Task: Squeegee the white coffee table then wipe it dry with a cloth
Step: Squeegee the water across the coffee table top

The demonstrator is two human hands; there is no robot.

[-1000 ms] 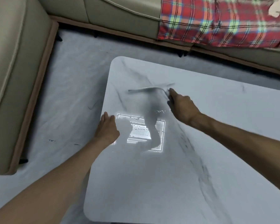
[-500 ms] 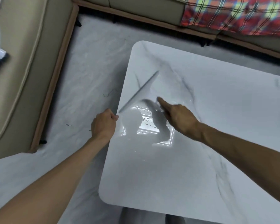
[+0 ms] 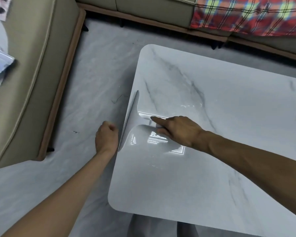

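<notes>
right hand (image 3: 178, 130) clamped on pale, stiff plastic squeegee (image 3: 129, 120) handle, blade at left-centre edge | glossy white marble-look bench (image 3: 212, 185) (likely slippery) | left hand (image 3: 107, 137) fisted, empty

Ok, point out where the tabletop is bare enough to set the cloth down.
The coffee table is bare right of the right hand, and across its near end. It is crowded only at the left edge, where the squeegee sits beside the left hand.
</notes>
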